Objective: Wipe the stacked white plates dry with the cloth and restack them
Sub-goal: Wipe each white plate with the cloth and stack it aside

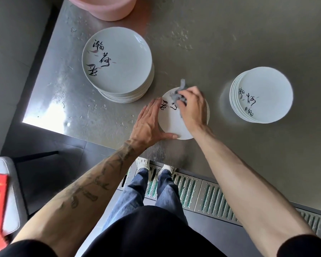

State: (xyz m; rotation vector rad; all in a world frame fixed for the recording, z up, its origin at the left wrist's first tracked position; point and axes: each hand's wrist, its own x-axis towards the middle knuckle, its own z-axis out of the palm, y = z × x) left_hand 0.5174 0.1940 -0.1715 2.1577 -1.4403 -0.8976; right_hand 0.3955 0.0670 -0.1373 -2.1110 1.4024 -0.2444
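- The right hand (pixel 191 108) has its grip clamped on the bunched grey cloth (pixel 175 96), pressing it onto a single plate (pixel 172 125) lying on the bench (pixel 230 34).
- The left hand (pixel 148 123) steadies that plate's rim, its grip apart and fingers straight.
- The taller left stack (pixel 119 71) sits among droplets (likely still wet). The shorter right stack (pixel 263 95) looks dried, so I'd say well under half done.
- The pink basin (pixel 107 8) stands at the far edge, its contents out of sight.
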